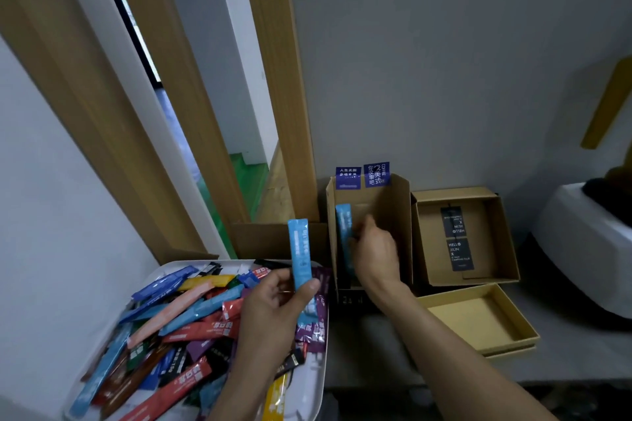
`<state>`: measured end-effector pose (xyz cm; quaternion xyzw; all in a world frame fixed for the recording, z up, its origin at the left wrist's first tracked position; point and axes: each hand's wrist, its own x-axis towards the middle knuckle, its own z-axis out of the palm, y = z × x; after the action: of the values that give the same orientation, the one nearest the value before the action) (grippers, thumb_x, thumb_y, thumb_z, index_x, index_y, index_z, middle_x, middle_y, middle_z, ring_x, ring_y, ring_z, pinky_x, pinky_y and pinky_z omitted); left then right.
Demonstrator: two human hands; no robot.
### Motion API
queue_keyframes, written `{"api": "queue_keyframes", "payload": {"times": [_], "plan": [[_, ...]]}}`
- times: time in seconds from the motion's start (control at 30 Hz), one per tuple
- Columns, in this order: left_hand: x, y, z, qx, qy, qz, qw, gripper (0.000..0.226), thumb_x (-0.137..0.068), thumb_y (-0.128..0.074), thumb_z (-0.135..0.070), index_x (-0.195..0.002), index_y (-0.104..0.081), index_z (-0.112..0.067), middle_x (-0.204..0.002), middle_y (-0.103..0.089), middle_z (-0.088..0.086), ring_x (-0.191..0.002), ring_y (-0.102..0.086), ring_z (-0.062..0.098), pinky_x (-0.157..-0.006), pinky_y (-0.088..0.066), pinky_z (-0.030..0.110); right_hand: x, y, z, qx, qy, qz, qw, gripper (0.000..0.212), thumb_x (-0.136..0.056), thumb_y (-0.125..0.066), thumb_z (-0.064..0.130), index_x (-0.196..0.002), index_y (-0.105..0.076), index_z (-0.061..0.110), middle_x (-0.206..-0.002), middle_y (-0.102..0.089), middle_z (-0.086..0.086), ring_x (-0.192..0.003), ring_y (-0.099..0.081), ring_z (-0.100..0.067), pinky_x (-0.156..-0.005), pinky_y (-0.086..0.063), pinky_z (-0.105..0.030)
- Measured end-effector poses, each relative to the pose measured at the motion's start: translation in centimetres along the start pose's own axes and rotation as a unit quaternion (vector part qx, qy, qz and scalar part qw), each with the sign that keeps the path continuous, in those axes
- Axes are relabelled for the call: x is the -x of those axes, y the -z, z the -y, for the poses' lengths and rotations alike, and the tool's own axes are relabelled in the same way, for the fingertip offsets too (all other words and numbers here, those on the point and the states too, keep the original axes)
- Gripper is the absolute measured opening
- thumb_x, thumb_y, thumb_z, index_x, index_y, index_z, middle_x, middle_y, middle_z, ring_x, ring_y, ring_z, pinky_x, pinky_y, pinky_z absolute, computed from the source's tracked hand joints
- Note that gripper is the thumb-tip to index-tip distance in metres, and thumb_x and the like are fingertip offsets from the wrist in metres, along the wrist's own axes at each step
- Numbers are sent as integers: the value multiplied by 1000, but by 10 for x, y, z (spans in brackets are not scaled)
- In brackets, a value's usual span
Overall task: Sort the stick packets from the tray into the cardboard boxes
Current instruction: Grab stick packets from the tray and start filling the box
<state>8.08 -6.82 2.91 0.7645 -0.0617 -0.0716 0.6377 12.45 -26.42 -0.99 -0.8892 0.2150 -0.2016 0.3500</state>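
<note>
A white tray (pixel 309 383) at the lower left holds a heap of stick packets (pixel 184 311) in blue, red, orange, purple and black. Above the tray's far right corner my left hand (pixel 270 314) pinches a light blue stick packet (pixel 299 249) upright between thumb and fingers. My right hand (pixel 374 255) reaches into a tall open cardboard box (pixel 393 215) and holds a second light blue packet (pixel 343 232) standing against the box's left wall. Two blue labels (pixel 362 176) sit on the box's back flap.
To the right stand a square cardboard box (pixel 506 236) with two black cards inside and a shallow box lid (pixel 513 328). A flat cardboard piece (pixel 266 239) lies behind the tray. A white and black object (pixel 581 243) is at the far right. A wall rises behind.
</note>
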Motion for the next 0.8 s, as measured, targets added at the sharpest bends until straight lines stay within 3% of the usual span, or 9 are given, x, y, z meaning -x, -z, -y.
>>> {"api": "queue_keyframes", "payload": {"times": [0.13, 0.27, 0.37, 0.43, 0.47, 0.53, 0.63, 0.73, 0.8], "plan": [[-2, 8, 3, -15, 6, -18, 1000, 26, -79, -84, -22, -100, -69, -28, -88, -78, -14, -80, -75, 4, -61, -56, 16, 8, 7, -8, -83, 11, 1, 997, 29, -97, -66, 15, -122, -60, 28, -122, -67, 7, -113, -66, -9, -92, -60, -33], [1, 18, 7, -68, -5, -31, 997, 31, -77, -86, -29, -101, -66, -32, -92, -76, -11, -82, -72, -1, -68, -59, 19, 45, 23, 7, -189, 92, -36, 977, 17, -94, -70, 19, -103, -63, 32, -96, -69, 12, -86, -69, 1, -72, -60, -19], [3, 42, 1, -88, -2, -38, 995, 25, -90, -75, -25, -105, -60, -37, -95, -74, -10, -84, -71, -2, -70, -59, 21, 59, 25, 19, -207, 126, 40, 969, 12, -94, -72, 20, -104, -68, 26, -95, -71, 11, -88, -70, -1, -73, -61, -22], [-2, 70, -5, -110, 17, -44, 993, 18, -99, -60, -18, -106, -57, -35, -83, -72, -3, -72, -70, 9, -67, -57, 31, 59, 22, 25, -203, 127, 78, 968, 12, -94, -72, 23, -106, -69, 27, -95, -71, 12, -89, -70, 0, -71, -62, -25], [-6, 86, -7, -136, 19, -51, 989, 16, -100, -56, -15, -103, -57, -31, -75, -68, 1, -64, -64, 15, -64, -52, 36, 59, 19, 29, -196, 131, 88, 968, 12, -95, -72, 24, -106, -69, 28, -94, -71, 13, -89, -70, 0, -71, -62, -24], [-13, 113, -7, -234, 1, -63, 970, 14, -96, -57, -16, -92, -55, -29, -70, -60, -1, -58, -53, 14, -60, -41, 33, 59, 12, 36, -166, 150, 105, 969, 12, -95, -72, 24, -105, -69, 30, -94, -71, 14, -88, -69, 0, -72, -61, -22], [-20, 142, -8, -420, -41, -64, 904, 16, -88, -72, -34, -86, -57, -30, -81, -68, -7, -73, -62, 14, -60, -41, 30, 59, 1, 45, -74, 213, 140, 964, 19, -95, -73, 23, -113, -70, 29, -108, -73, 13, -94, -66, 1, -78, -55, -15], [-27, 162, -8, -526, -51, -9, 849, 26, -86, -75, -48, -106, -69, -33, -99, -73, -9, -92, -66, 17, -71, -50, 33, 58, -9, 53, 91, 314, 214, 921, 36, -94, -68, 21, -128, -67, 32, -132, -64, 12, -122, -55, -6, -90, -47, -19], [-34, 163, -8, -532, -58, 33, 844, 31, -85, -72, -55, -110, -69, -36, -101, -70, -13, -93, -64, 13, -73, -50, 33, 58, -19, 58, 153, 356, 269, 882, 54, -89, -69, 21, -140, -57, 33, -147, -54, 12, -143, -39, -11, -108, -42, -29]]}}
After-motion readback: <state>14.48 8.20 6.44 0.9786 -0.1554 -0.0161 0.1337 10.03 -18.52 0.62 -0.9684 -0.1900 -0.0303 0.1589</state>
